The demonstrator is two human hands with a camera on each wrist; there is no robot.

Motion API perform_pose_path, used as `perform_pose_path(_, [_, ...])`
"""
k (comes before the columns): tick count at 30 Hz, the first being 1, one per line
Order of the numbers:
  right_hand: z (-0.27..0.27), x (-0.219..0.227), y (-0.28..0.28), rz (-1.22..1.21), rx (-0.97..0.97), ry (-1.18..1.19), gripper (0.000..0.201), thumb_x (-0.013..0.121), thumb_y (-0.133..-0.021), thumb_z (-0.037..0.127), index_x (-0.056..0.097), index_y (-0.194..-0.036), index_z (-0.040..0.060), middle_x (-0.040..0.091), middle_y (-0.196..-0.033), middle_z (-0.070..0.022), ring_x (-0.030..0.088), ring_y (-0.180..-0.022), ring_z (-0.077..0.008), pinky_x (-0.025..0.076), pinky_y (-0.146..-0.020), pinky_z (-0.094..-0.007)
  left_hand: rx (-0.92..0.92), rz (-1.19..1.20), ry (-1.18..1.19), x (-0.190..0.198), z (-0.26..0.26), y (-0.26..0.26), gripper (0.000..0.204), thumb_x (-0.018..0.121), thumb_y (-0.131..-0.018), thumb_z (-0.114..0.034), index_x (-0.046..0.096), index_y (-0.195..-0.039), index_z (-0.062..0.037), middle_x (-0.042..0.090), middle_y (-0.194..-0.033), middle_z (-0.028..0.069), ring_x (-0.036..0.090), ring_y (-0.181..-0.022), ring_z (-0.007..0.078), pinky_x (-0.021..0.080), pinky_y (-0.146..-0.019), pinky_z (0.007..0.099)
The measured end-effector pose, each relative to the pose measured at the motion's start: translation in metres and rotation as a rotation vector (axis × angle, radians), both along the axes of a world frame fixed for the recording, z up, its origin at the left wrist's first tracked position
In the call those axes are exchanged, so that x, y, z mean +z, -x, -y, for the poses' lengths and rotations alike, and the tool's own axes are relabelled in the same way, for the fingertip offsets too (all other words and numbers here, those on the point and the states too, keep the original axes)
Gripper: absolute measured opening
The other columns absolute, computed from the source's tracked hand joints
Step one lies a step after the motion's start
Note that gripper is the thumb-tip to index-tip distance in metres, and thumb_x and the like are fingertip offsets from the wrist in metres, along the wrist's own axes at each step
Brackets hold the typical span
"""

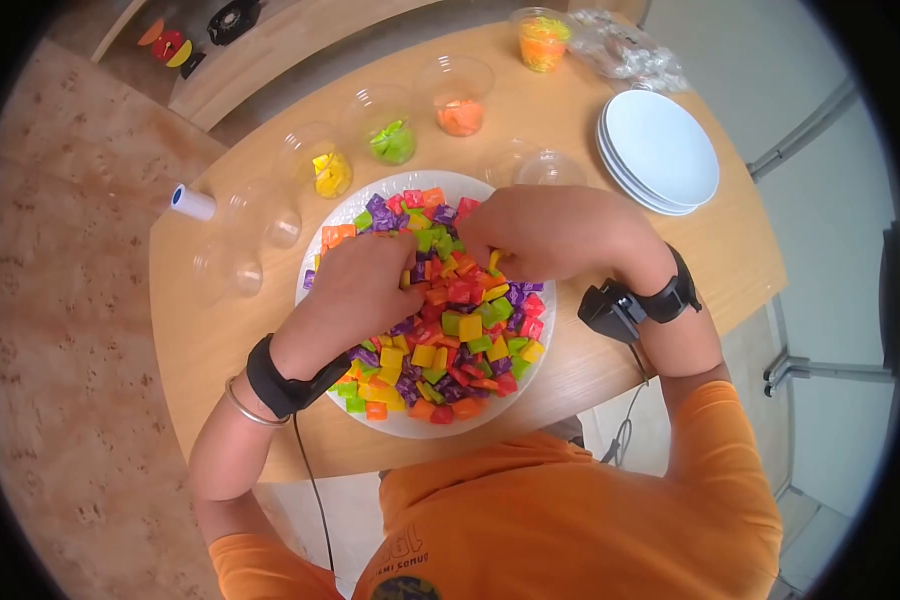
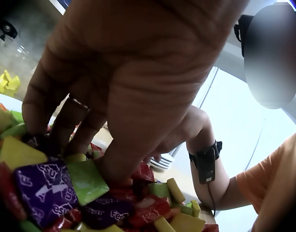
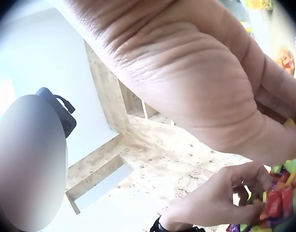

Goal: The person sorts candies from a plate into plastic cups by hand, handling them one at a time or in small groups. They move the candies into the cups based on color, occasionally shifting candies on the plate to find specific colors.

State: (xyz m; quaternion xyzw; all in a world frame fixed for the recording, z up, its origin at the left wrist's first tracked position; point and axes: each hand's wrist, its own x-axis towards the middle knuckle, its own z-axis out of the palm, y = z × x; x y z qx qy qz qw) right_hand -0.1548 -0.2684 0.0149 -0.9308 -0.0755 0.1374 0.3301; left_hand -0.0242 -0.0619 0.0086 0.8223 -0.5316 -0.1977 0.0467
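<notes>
L hand [image 1: 355, 285]: fingertips down in pile, partly hidden by sweets [image 1: 470, 328]; can't tell if gripping any. R hand [image 1: 535, 230]: fingertips mostly hidden under hand in head view, cut off at edge of R wrist view; yellow sweet [image 3: 290, 123] at thumb/fingers, can't tell if gripped. Hands apart, near each other.

Sweets heaped on wht plate [image 1: 420, 430] under & betw. hands, spilling nr its rim nearest wearer. Small, squarish, wrapped: red, orange, yellow, green, purple; wht lettering on purple & some red, mostly too small to read. Beyond hands: clear tubs [image 1: 375, 105], some w/ yellow, green, orange pcs. Stacked plates [image 1: 660, 150] beyond R hand, to its R.
</notes>
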Motion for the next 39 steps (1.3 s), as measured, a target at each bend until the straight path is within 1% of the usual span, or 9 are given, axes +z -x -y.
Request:
perform_pose_path(2, [0.000,-0.009,0.001,0.119,0.136,0.010,0.014,0.064,-0.080,0.004,0.062,-0.093,0.0008,0.067,-0.097,-0.0169,0.062,-0.099,-0.0369,0.050,-0.082,-0.0442,0.015,0.064,-0.008,-0.002,0.002,0.004,0.031,0.077,-0.074,-0.021,0.063,-0.094,-0.0026,0.070,-0.084,0.0162,0.069,-0.084,0.0361,0.052,-0.072,0.0453])
perform_pose_path(12, [-0.022,-0.012,-0.004,0.002,0.167,0.197,0.017,0.066,-0.080,0.008,0.063,-0.092,-0.0037,0.068,-0.092,-0.0193,0.065,-0.094,-0.0381,0.051,-0.079,-0.0468,0.025,-0.004,0.028,0.002,0.005,-0.001,0.032,0.079,-0.072,-0.021,0.062,-0.092,-0.0023,0.069,-0.084,0.0178,0.067,-0.082,0.0368,0.052,-0.071,0.0436])
perform_pose_path(15, [-0.018,-0.007,-0.011,-0.002,0.155,0.158,0.017,0.068,-0.081,0.011,0.065,-0.092,-0.0016,0.069,-0.090,-0.0172,0.066,-0.091,-0.0356,0.052,-0.077,-0.0448,0.071,-0.056,-0.047,0.008,0.009,-0.010,0.027,0.078,-0.074,-0.015,0.063,-0.091,-0.0013,0.069,-0.082,0.0136,0.068,-0.077,0.0279,0.052,-0.069,0.0381])
perform_pose_path(18, [-0.014,-0.014,-0.019,-0.057,0.194,0.048,0.018,0.070,-0.082,0.014,0.068,-0.094,0.0016,0.070,-0.089,-0.0146,0.067,-0.087,-0.0330,0.051,-0.075,-0.0418,0.182,-0.365,0.038,-0.006,-0.001,-0.038,0.018,0.074,-0.078,-0.001,0.065,-0.093,-0.0005,0.064,-0.078,0.0023,0.060,-0.074,0.0096,0.048,-0.065,0.0285])
perform_pose_path(25, [-0.021,-0.028,-0.017,0.053,0.156,-0.014,0.023,0.074,-0.078,0.013,0.069,-0.099,0.0045,0.071,-0.089,-0.0121,0.068,-0.086,-0.0306,0.051,-0.073,-0.0404,0.113,-0.331,-0.059,0.007,0.000,-0.034,0.020,0.077,-0.078,-0.004,0.063,-0.093,-0.0013,0.063,-0.077,0.0037,0.058,-0.071,0.0128,0.047,-0.063,0.0302])
perform_pose_path(30, [-0.022,-0.020,-0.017,-0.020,0.170,0.008,0.028,0.077,-0.075,0.013,0.069,-0.101,0.0052,0.071,-0.088,-0.0115,0.068,-0.086,-0.0303,0.051,-0.073,-0.0402,-0.037,-0.135,-0.079,-0.004,0.011,-0.035,0.031,0.082,-0.070,-0.011,0.060,-0.089,-0.0022,0.063,-0.077,0.0078,0.059,-0.070,0.0199,0.046,-0.063,0.0345])
perform_pose_path(33, [-0.024,-0.017,-0.017,0.016,0.173,0.028,0.031,0.077,-0.074,0.011,0.069,-0.104,0.0060,0.071,-0.087,-0.0115,0.068,-0.086,-0.0302,0.051,-0.073,-0.0401,-0.105,-0.031,0.023,-0.014,0.008,-0.031,0.030,0.081,-0.070,-0.011,0.059,-0.088,-0.0026,0.064,-0.076,0.0085,0.059,-0.069,0.0183,0.046,-0.061,0.0346])
perform_pose_path(37, [-0.024,-0.021,-0.017,-0.017,0.159,0.007,0.029,0.074,-0.075,0.008,0.069,-0.103,0.0044,0.071,-0.087,-0.0123,0.068,-0.086,-0.0311,0.051,-0.073,-0.0403,0.099,-0.211,-0.111,0.005,0.006,-0.034,0.027,0.079,-0.071,-0.007,0.059,-0.088,-0.0022,0.064,-0.074,0.0093,0.059,-0.066,0.0166,0.048,-0.061,0.0333])
perform_pose_path(39, [-0.026,-0.032,-0.018,0.024,0.167,-0.022,0.026,0.073,-0.076,0.007,0.069,-0.102,0.0037,0.071,-0.087,-0.0125,0.067,-0.086,-0.0313,0.051,-0.073,-0.0404,0.139,-0.385,0.001,-0.006,-0.003,-0.043,0.023,0.077,-0.072,-0.002,0.060,-0.088,-0.0015,0.063,-0.072,0.0064,0.058,-0.065,0.0133,0.048,-0.061,0.0302])
